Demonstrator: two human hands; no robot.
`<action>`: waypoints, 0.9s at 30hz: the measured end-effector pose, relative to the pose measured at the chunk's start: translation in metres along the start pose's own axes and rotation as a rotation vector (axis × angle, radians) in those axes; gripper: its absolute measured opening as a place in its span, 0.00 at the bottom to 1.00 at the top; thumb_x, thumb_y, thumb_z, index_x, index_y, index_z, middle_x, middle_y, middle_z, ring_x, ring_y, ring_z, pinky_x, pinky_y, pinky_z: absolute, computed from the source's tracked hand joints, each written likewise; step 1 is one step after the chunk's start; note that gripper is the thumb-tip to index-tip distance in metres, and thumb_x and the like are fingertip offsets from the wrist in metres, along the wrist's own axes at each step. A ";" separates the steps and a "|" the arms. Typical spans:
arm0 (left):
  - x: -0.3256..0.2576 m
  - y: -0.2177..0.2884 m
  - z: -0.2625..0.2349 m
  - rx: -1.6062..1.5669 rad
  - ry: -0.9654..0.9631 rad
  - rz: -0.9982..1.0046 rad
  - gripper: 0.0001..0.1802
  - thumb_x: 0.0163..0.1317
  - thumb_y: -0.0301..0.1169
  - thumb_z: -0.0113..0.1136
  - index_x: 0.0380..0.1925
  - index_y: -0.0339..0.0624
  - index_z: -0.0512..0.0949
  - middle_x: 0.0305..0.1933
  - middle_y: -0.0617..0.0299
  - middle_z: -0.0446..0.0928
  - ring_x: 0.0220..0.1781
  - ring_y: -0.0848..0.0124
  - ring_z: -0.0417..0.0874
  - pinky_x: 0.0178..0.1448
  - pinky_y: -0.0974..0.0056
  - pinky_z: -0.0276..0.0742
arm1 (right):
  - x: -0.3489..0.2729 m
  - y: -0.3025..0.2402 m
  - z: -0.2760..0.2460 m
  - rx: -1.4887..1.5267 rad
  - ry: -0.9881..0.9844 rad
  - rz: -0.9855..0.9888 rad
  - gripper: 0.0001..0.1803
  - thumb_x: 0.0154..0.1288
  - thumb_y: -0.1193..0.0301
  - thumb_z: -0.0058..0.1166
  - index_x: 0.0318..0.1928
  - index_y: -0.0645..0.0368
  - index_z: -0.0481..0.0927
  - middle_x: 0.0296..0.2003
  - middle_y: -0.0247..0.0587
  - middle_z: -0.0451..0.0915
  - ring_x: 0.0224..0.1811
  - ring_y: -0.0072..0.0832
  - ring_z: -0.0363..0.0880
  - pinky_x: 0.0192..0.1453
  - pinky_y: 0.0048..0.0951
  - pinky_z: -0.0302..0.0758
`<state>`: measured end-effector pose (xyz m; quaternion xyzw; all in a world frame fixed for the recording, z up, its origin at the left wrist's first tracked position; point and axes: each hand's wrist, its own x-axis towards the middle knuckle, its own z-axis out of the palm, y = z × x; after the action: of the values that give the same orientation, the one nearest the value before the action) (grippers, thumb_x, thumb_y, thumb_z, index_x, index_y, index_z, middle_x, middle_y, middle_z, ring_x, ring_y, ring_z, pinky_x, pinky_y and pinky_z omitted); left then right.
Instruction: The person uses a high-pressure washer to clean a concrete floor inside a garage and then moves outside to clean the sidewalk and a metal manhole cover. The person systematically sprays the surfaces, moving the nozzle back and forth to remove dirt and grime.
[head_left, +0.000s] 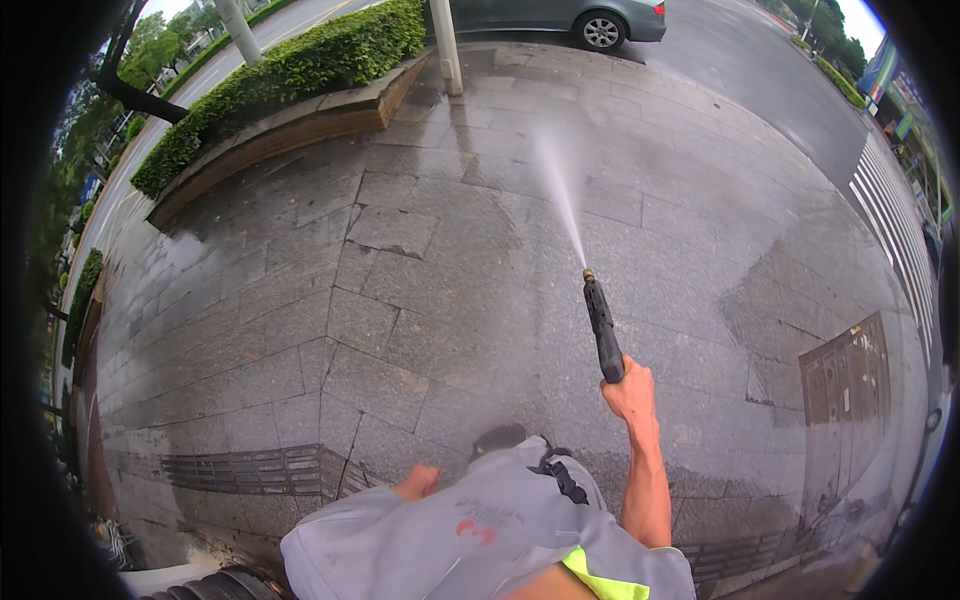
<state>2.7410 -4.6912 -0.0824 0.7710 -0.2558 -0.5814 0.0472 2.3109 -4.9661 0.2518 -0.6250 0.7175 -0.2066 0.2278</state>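
Gripping the rear end of a black spray wand (603, 327), the right hand (630, 391) is closed tight around it. The wand is reaching up and away from the fist, its brass tip throwing a water jet (558, 195) onto wet paving stones (400, 290). Lower down, the left hand (418, 483) is peeking past a grey shirt (470, 530); its grip cannot be told.

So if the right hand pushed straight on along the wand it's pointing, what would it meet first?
Probably only the wet paving slabs: the right hand aims the pressure-washer wand up-frame, along its water spray, toward the distant post. Depth is unclear.
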 end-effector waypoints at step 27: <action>-0.001 0.073 0.020 -0.582 0.171 -0.206 0.13 0.72 0.38 0.61 0.37 0.38 0.79 0.30 0.56 0.80 0.24 0.66 0.78 0.24 0.58 0.71 | 0.053 -0.012 0.007 0.074 -0.056 -0.032 0.14 0.52 0.72 0.61 0.40 0.67 0.82 0.35 0.66 0.85 0.42 0.63 0.85 0.49 0.54 0.80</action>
<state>2.6972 -4.7489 -0.0610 0.7929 0.0053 -0.5651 0.2280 2.3186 -5.0204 0.2496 -0.6331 0.6926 -0.2192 0.2672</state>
